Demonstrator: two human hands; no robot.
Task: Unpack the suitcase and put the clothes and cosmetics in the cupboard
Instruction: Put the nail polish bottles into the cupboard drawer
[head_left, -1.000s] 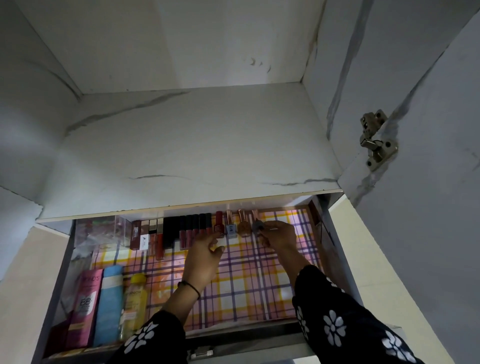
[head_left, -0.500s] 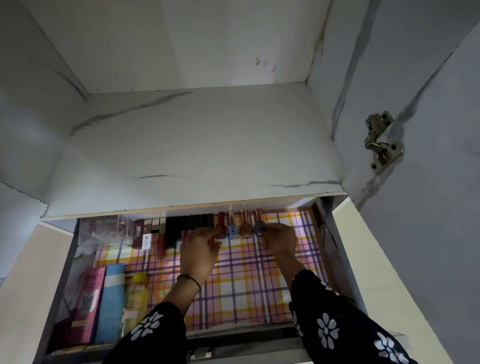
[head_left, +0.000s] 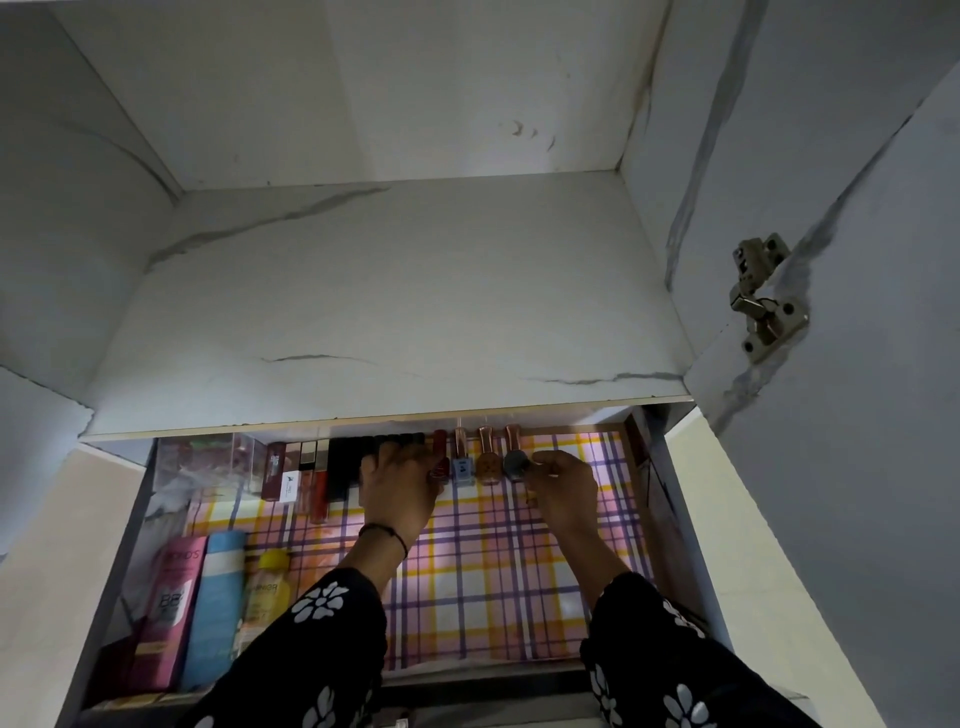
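At the back row of the plaid-lined drawer (head_left: 493, 597), my right hand (head_left: 563, 493) pinches the grey nail-polish bottle (head_left: 514, 461), while my left hand (head_left: 397, 493) curls against the red bottle (head_left: 440, 466), whether gripping I cannot tell.

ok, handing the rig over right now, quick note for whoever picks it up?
Left hand: fingertips at the red polish in the back row; grip unclear.
Right hand: pinches the grey polish at the row's right end.
Drawer: lipsticks, dark tubes and polishes line the back; pink tube, blue tube, yellow bottle lie at left.
Done: these cosmetics are in.
Left: settle the grey polish; suitcase and clothes are out of view, so check them.
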